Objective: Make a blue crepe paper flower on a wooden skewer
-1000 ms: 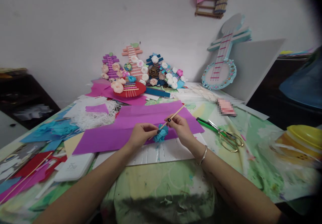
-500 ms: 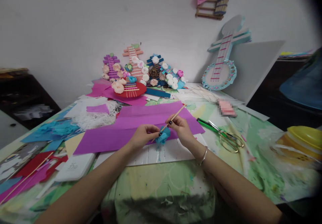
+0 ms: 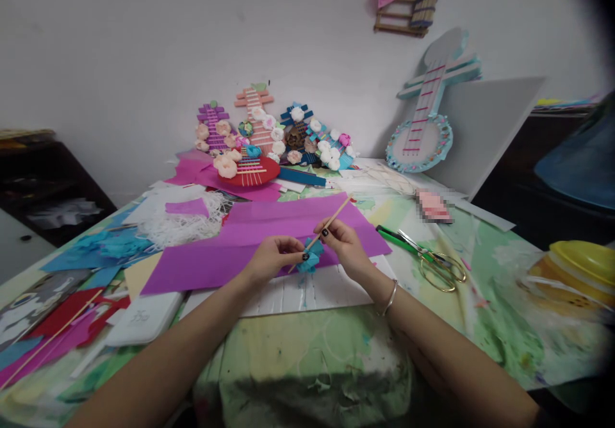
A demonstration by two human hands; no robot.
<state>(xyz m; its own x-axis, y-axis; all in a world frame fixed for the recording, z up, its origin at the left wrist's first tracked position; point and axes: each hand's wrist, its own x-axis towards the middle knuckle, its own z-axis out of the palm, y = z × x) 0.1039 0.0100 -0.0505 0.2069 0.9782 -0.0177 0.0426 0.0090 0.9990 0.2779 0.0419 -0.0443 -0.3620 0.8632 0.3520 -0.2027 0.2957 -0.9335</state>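
Note:
Between my hands is a small crumpled blue paper flower (image 3: 311, 260). My left hand (image 3: 276, 258) pinches its left side between thumb and fingers. A thin wooden stick (image 3: 339, 213) slants up to the right across the flower, and my right hand (image 3: 342, 241) grips it with thumb and fingertips just above the flower. The stick's lower end shows below my left fingers. Under both hands lie purple paper sheets (image 3: 192, 264), partly over a white board (image 3: 283, 300) with pale lines on it.
Gold-handled scissors (image 3: 435, 264) and a green cutter (image 3: 396, 237) lie to the right, with a yellow-lidded tub (image 3: 576, 274) beyond. White shredded paper (image 3: 185, 223), blue paper scraps (image 3: 106, 245) and a white power bank (image 3: 144, 319) are leftward. Decorated paper instruments (image 3: 257, 120) stand at the wall.
The stick has turned slightly and its top end sits a little further left and lower. The blue flower has shifted slightly left. Both hands keep their hold.

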